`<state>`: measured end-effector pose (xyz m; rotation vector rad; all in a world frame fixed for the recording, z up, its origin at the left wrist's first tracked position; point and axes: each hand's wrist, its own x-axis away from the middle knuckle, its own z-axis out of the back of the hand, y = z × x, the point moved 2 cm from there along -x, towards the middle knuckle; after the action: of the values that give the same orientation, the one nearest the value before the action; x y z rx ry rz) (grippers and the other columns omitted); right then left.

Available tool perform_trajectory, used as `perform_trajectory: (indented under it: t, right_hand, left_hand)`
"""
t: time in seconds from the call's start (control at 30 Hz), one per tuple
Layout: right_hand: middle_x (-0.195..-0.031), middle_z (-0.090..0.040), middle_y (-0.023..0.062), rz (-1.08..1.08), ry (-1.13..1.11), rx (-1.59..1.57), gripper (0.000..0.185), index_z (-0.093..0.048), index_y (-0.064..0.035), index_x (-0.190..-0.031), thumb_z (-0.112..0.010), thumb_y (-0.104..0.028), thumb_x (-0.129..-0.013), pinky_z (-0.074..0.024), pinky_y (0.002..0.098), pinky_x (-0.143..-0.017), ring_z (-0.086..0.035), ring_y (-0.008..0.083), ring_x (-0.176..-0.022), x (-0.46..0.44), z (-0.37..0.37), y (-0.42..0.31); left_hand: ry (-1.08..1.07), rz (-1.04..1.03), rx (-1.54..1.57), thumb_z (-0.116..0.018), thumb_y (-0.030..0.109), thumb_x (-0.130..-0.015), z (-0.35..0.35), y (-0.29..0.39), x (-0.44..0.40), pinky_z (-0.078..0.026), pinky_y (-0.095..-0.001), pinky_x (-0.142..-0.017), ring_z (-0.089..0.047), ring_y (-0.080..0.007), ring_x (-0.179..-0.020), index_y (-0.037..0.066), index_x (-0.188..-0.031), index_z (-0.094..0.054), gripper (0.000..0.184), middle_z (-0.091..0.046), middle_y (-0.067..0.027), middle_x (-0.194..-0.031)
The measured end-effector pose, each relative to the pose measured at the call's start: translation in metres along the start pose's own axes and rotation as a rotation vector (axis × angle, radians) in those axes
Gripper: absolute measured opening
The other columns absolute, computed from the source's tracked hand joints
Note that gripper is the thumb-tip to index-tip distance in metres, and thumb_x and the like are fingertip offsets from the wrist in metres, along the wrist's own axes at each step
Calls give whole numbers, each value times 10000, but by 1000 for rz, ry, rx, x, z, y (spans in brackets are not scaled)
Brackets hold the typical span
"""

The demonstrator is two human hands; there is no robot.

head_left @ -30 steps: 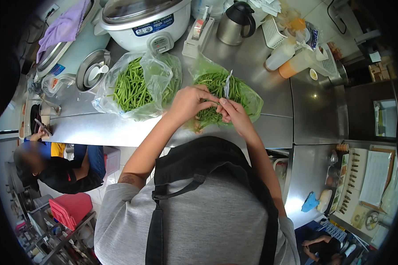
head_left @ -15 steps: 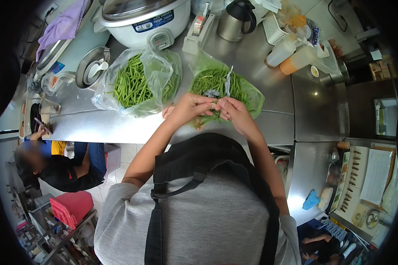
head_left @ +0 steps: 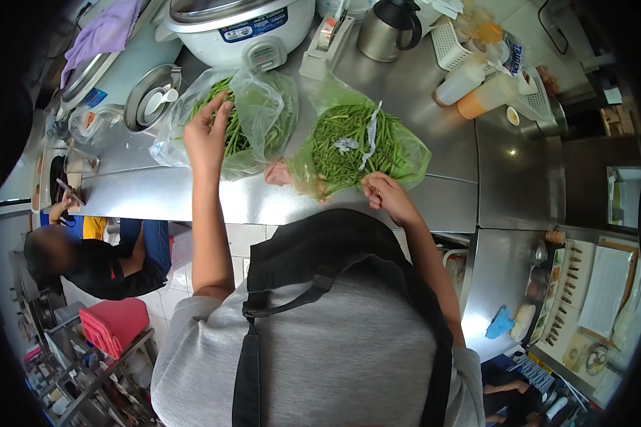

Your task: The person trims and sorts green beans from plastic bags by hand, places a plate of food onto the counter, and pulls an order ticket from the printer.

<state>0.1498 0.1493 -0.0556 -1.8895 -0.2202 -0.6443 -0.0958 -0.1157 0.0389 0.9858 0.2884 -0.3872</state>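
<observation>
My left hand [head_left: 206, 135] is raised over the clear plastic bag [head_left: 262, 117] at the left, its fingers and thumb apart with nothing visible between them. Green bean pieces [head_left: 236, 136] fill that bag, partly hidden behind the hand. Close to my body, my right hand [head_left: 386, 192] is closed at the near edge of the greenish plastic bag [head_left: 414, 153]. Its fingers are curled, and whatever they hold is too small to tell. Long green beans [head_left: 345, 124] lie in this second bag, with strips of crumpled printed paper or tape [head_left: 369, 139] on top.
A rice cooker [head_left: 242, 27], a tape dispenser [head_left: 327, 46] and a steel jug [head_left: 388, 32] stand behind the bags. Metal bowls [head_left: 146, 99] are at left, squeeze bottles [head_left: 484, 96] at right. A pinkish crumpled bag [head_left: 279, 173] lies between. A seated person [head_left: 107, 267] holds a phone.
My left hand has moved away from my right hand, left and forward over the left bag. My right hand has dropped slightly toward me and right. The hands were together before.
</observation>
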Motion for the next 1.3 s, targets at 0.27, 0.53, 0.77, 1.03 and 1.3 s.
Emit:
perform_trajectory:
  t: [0.27,0.53,0.77,1.03,1.3]
  right_hand:
    - [-663,-421,-54,-79,-156,137,144,-543,-68,-854,-424,-127,-910,-297,201,-495,-336,38,-527,3,10,12]
    - [-678,-437,-64,-3,-143,415,201,-596,-61,-892,-412,-137,-917,-304,202,-505,-383,39,-584,13,2,4]
    - [-678,-437,-67,-70,-145,314,220,-605,-56,-910,-402,-142,-920,-315,200,-514,-379,42,-579,14,7,4]
    - [-713,-419,-64,34,-43,382,220,-607,-50,-978,-430,-175,-943,-313,185,-501,-353,29,-570,15,5,-2]
    - [-863,-667,59,201,75,548,331,-644,-8,-1044,-521,-303,-957,-451,265,-738,-571,124,-762,11,-28,-22]
  left_hand:
    - [-623,-1,17,-668,68,-794,-43,53,69,-507,-335,-638,-661,-205,-695,56,-910,-713,125,-697,-105,-839]
    - [-906,-379,-337,-696,260,-768,-143,35,139,-522,-404,-635,-663,-295,-738,99,-819,-654,174,-654,-108,-787]
    - [-844,-466,-378,-689,232,-727,-148,20,148,-525,-421,-624,-657,-299,-716,95,-805,-642,164,-636,-101,-759]
    - [-930,-19,-4,-669,190,-748,-128,41,118,-478,-305,-567,-628,-183,-632,76,-812,-657,132,-659,-71,-707]
    - [-1025,475,666,-614,174,-863,-135,37,92,-346,-186,-500,-450,-21,-545,61,-858,-615,113,-633,11,-721]
